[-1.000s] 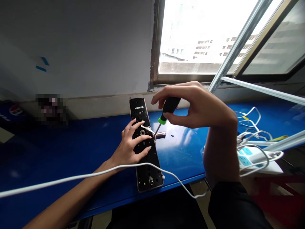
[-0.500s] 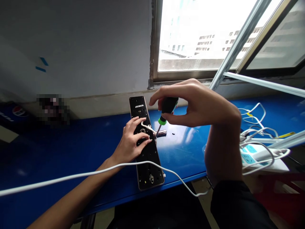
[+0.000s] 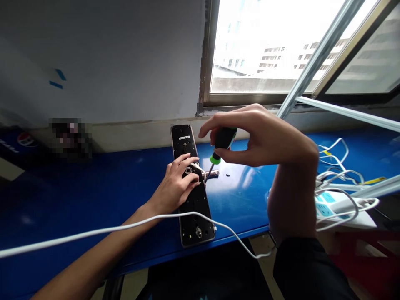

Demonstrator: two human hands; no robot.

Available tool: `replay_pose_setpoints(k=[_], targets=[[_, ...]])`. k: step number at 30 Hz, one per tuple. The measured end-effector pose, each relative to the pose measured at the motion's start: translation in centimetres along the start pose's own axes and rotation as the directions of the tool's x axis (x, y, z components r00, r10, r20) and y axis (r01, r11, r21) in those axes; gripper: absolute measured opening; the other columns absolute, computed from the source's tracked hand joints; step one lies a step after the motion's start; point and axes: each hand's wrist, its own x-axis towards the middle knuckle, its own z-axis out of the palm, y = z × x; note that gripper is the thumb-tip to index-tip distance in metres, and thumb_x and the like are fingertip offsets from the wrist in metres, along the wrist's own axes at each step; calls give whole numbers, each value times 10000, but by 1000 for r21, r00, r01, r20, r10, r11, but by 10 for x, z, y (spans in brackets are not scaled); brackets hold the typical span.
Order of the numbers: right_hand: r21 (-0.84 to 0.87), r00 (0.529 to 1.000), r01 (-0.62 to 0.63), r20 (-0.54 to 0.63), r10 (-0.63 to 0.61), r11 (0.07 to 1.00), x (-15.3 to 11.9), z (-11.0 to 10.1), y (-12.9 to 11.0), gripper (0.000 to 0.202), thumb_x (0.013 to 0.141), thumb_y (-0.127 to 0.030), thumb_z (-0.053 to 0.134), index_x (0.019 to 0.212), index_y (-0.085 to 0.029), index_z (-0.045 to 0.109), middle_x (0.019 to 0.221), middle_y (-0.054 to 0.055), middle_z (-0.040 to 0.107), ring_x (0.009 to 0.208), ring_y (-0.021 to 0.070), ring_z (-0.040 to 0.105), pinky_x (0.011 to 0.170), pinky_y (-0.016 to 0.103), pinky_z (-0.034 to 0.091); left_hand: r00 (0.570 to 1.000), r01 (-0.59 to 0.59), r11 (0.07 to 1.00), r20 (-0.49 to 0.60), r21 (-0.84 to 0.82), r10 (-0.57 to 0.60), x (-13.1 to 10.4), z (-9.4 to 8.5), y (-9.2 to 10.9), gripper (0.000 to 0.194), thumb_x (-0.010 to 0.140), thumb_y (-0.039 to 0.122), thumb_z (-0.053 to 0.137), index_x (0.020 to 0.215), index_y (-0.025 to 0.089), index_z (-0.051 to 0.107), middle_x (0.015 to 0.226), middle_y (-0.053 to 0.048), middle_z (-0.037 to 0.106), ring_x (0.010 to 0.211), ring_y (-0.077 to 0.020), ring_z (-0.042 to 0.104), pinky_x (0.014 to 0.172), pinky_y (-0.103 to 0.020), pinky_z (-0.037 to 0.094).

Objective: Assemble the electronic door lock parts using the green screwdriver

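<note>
A long black panel with holes and metal fittings lies on the blue table. My left hand rests on its middle, fingers apart and bent, beside a white cable loop. A black-and-green screwdriver is in my right hand, tilted, with its tip at the panel's right edge. Beside the tip, a shiny metallic cylinder sticks out to the right of the panel. A tiny dark piece lies on the table further right.
A long white cable crosses in front of my left forearm and the panel. At right are a white power strip, tangled cables and a metal frame. Behind stand the wall and window.
The view has shifted slightly. My left fingers have drawn a little closer together around the white cable loop. The screwdriver stays in my right hand at the panel's edge.
</note>
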Motion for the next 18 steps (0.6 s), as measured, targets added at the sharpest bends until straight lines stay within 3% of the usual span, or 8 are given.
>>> replay_pose_setpoints(k=[8,18], targets=[[14,997,-72,35,71,997,3,0,-3,306,900,-244,650,1202,-223,699,943,17,767,790,147,672,763,292,499,1000,-5,1000,3,10,5,-1,-3,-1,99,1001,172,640,986,166,738,1492,-180,554,1480,-391,422,1111,-623,469],[29,999,-47,7,47,998,3,2,-2,315,898,-233,653,1208,-207,701,933,17,768,767,129,662,711,264,480,996,86,996,29,-29,-85,-2,6,0,90,1020,164,583,1004,170,671,1391,-170,596,1449,-387,463,1085,-602,477]])
